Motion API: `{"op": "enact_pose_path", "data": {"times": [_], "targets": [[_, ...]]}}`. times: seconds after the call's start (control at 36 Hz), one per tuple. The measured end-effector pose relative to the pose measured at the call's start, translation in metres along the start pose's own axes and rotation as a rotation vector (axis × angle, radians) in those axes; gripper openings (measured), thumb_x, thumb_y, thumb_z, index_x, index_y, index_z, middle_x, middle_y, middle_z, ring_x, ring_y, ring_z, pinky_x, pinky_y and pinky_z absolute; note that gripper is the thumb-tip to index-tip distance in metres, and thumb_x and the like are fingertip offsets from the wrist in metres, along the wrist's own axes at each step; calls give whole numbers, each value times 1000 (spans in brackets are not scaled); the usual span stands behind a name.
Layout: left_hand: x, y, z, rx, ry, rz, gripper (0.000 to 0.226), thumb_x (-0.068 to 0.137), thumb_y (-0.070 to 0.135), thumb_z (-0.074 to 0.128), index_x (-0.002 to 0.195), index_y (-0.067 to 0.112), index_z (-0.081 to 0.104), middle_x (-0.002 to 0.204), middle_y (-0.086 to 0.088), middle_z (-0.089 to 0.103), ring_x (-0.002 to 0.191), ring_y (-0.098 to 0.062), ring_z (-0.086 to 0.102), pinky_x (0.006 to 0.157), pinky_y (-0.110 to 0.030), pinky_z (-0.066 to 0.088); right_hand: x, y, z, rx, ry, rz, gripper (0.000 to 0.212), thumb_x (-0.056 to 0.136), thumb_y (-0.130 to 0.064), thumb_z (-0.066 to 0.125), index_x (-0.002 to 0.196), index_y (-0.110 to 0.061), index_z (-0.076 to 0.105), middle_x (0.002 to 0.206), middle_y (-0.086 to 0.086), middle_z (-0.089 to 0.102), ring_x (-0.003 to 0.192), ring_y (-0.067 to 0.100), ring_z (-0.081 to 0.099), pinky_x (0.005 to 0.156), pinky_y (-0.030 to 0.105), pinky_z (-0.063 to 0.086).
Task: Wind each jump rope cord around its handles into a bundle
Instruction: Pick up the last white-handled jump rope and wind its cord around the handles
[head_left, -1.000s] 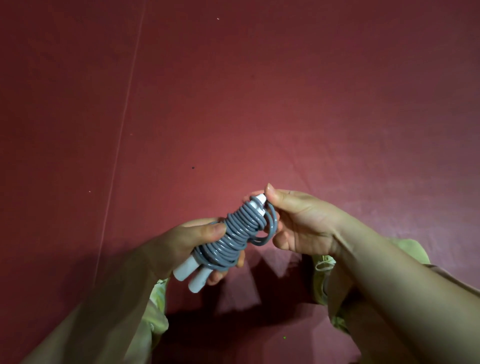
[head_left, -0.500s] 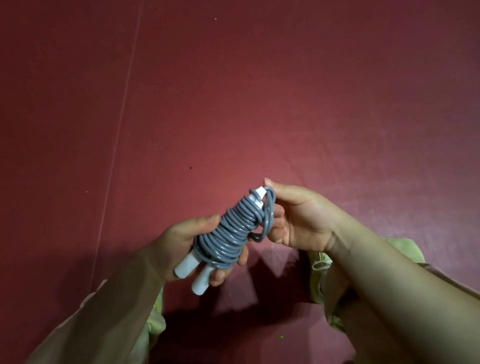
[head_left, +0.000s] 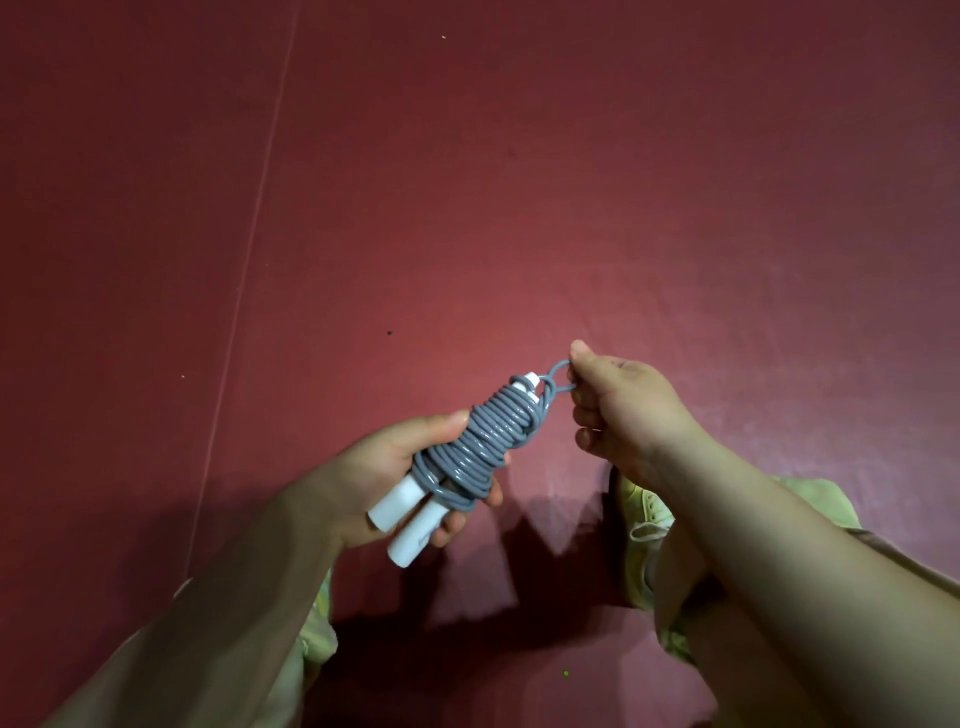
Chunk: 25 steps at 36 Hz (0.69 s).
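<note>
And the right hand (head_left: 623, 410) has pulled away toward the frame's right, drawing a small loop of grey cord (head_left: 558, 376) out from the bundle's top.

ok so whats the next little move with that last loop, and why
Probably pull the loop snug and tuck it under the wraps. The right hand pinches it just past the handle tips, the cord is otherwise fully wound, and the left hand grips the bundle.
</note>
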<state>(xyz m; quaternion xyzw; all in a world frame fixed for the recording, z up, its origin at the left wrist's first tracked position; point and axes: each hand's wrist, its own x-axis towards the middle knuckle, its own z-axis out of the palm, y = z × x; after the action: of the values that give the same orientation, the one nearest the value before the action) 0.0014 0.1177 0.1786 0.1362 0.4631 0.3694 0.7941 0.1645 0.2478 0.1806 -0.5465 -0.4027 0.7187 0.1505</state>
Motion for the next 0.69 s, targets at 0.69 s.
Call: {"op": "enact_pose_path", "data": {"times": [0.69], "targets": [[45, 11, 222, 478, 274, 434, 39, 93, 27, 59, 110, -8, 59, 97, -20, 68, 82, -25, 63, 68, -28, 51, -159, -13, -138, 263, 132, -320, 12, 98, -30, 50, 101, -19, 51, 85, -3, 62, 64, 9, 60, 65, 34, 50]]}}
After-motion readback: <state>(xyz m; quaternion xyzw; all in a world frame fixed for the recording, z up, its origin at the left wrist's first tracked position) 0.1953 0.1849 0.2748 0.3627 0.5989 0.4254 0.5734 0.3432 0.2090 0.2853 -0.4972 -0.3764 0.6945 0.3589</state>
